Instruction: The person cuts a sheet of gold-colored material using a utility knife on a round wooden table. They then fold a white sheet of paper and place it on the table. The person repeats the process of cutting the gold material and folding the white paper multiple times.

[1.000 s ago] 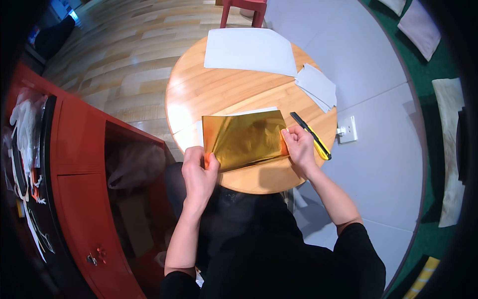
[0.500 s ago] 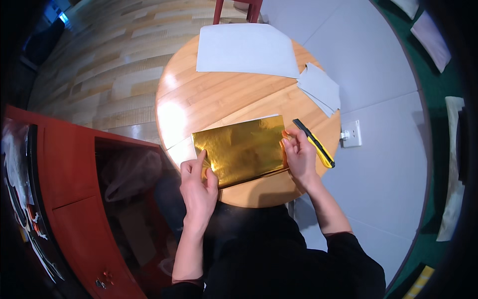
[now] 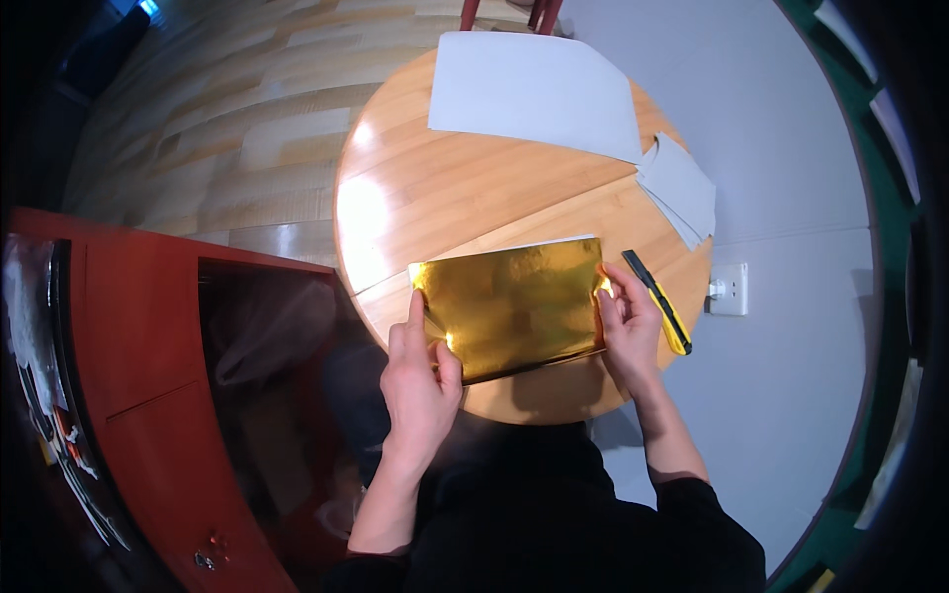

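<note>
A shiny gold foil sheet (image 3: 519,306) lies near the front of the round wooden table, with a thin white edge showing along its top and upper left corner. My left hand (image 3: 420,381) is on its left edge, index finger stretched along the side and thumb on the near corner. At the opposite edge, my right hand (image 3: 633,321) pinches the sheet between thumb and fingers, where the foil dents slightly. Just right of that hand lies a yellow and black utility knife (image 3: 660,304), touching neither hand. The undersides of both grips are hidden.
A large white sheet (image 3: 534,94) covers the far part of the table (image 3: 474,193). Several smaller white pieces (image 3: 682,188) overlap at the right rim. A red cabinet (image 3: 138,336) stands left, and a wall socket (image 3: 730,290) with a plug is to the right.
The whole view has shifted, so the table and the things on it appear farther right. My left index finger has moved slightly up along the foil's left edge. Both hands stay on the sheet.
</note>
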Demonstrator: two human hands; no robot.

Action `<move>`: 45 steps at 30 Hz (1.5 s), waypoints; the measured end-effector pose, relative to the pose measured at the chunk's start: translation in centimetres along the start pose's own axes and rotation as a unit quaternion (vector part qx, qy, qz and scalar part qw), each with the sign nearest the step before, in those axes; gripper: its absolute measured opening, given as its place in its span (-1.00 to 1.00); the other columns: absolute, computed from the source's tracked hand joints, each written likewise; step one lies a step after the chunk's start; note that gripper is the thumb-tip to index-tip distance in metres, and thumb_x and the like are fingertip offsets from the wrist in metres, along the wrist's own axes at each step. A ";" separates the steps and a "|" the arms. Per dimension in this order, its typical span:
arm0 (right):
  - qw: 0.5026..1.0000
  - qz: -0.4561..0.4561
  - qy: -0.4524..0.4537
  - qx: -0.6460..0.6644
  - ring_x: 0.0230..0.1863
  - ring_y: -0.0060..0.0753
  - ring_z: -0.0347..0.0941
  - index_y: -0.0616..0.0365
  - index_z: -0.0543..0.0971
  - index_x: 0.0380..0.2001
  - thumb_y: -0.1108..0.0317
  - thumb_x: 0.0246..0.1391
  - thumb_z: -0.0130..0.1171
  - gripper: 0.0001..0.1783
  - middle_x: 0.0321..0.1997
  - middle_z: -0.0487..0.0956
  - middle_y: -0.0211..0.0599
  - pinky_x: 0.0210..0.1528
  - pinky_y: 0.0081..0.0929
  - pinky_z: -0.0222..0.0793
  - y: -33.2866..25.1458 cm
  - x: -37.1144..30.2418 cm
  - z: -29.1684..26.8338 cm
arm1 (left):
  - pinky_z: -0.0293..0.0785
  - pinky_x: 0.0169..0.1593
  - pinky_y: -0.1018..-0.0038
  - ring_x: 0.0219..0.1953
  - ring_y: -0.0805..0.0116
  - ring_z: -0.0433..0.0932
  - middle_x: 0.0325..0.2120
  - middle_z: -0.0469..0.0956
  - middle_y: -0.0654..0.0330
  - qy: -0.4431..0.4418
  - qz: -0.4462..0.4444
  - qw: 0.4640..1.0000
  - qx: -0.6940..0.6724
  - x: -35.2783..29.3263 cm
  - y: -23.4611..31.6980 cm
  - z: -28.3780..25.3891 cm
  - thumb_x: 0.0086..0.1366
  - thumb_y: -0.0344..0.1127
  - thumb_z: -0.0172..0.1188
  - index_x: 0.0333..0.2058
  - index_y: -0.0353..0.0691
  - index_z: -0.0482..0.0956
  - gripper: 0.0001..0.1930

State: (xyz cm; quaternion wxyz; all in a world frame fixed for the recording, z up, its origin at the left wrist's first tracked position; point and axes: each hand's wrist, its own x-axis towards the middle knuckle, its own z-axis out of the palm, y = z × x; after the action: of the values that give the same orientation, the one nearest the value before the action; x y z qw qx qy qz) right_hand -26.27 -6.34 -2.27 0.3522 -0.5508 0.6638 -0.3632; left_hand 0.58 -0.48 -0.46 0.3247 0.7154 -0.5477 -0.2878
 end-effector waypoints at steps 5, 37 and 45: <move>1.000 -0.011 0.008 0.011 -0.55 -0.84 0.28 0.26 0.54 0.19 0.54 0.32 0.17 -0.61 -0.25 0.55 -0.48 -0.47 -0.71 0.26 0.1 0.1 0.1 | 0.54 -0.28 0.26 -0.37 0.05 0.57 -0.26 0.48 -0.08 0.006 0.012 1.000 0.019 0.2 -0.2 0.1 0.25 -0.56 0.11 0.39 -0.38 0.28 -0.31; 0.997 -0.038 0.003 -0.064 -0.40 -0.81 0.22 0.24 0.60 0.16 0.57 0.33 0.17 -0.65 -0.25 0.44 -0.58 -0.34 -0.78 0.19 -0.3 0.4 0.6 | 0.58 -0.32 0.31 -0.42 0.06 0.57 -0.25 0.48 -0.03 0.039 0.048 0.998 -0.008 0.2 -1.4 0.7 0.20 -0.64 0.15 0.40 -0.39 0.24 -0.25; 0.990 -0.082 0.010 -0.114 -0.44 -0.73 0.25 0.23 0.60 0.13 0.56 0.27 0.21 -0.63 -0.20 0.52 -0.43 -0.37 -0.70 0.22 0.0 0.7 0.4 | 0.61 -0.24 0.24 -0.27 -0.06 0.55 -0.25 0.48 0.00 -0.013 -0.010 1.000 0.007 0.2 -0.8 0.3 0.15 -0.52 0.19 0.39 -0.44 0.25 -0.23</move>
State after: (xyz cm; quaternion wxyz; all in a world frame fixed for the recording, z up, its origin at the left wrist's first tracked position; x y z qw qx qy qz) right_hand -26.01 -7.04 -2.47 0.2496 -0.6362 0.6571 -0.3181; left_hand 0.85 -0.59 -1.31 0.3096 0.7193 -0.5468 -0.2964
